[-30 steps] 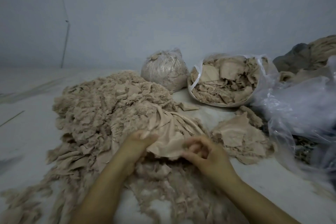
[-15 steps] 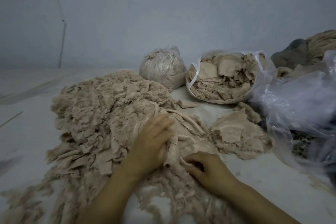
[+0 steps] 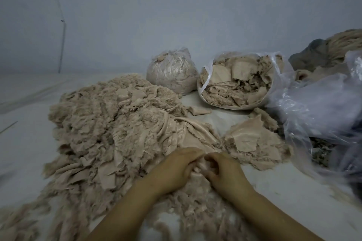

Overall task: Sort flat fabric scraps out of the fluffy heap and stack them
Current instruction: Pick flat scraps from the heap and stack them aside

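So, one big fluffy heap [image 3: 109, 129] of beige fabric sprawls across the pale floor [image 3: 25, 137], and one small stack of flat scraps [image 3: 252, 143] sits just right of it. Both hands meet at the heap's near edge: left hand [image 3: 174, 170] and right hand [image 3: 225, 172] each have fingers curled into a flat piece (which exact scrap, can't tell). Behind are two stuffed bags: one tied bag [image 3: 172, 72], one open bag [image 3: 239, 82]. No readable writing anywhere.
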